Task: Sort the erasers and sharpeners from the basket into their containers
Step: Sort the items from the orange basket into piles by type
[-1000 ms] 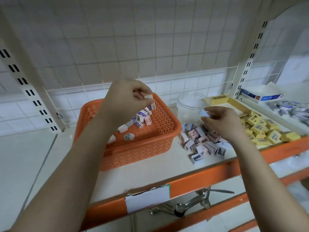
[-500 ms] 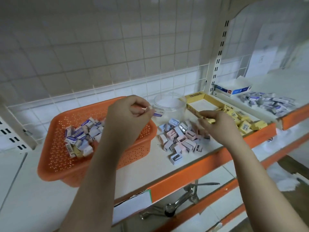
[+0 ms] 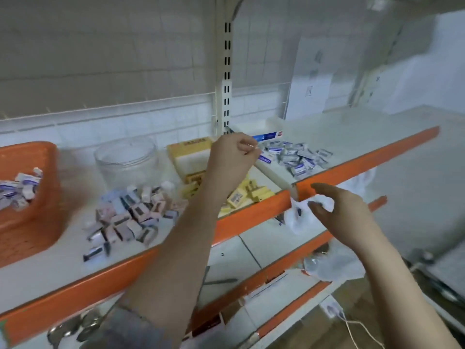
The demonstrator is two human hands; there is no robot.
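Over the far right part of the upper shelf, the left hand hangs with its fingers curled in and pinching a small white and blue eraser, which pokes out at the fingertips just beside the loose heap of blue-and-white erasers lying on that shelf. Behind the heap stands a white box with a blue front. Nearer and further right, the right hand floats in front of the orange shelf edge, its fingers loosely bent and spread, holding nothing. At the left edge sits the orange basket with more wrapped erasers inside. To its right stands a clear round jar, and in front of the jar a pile of pastel sharpeners lies on the shelf. Right of the jar is a yellow box, with yellow erasers scattered near it, partly hidden by the left forearm
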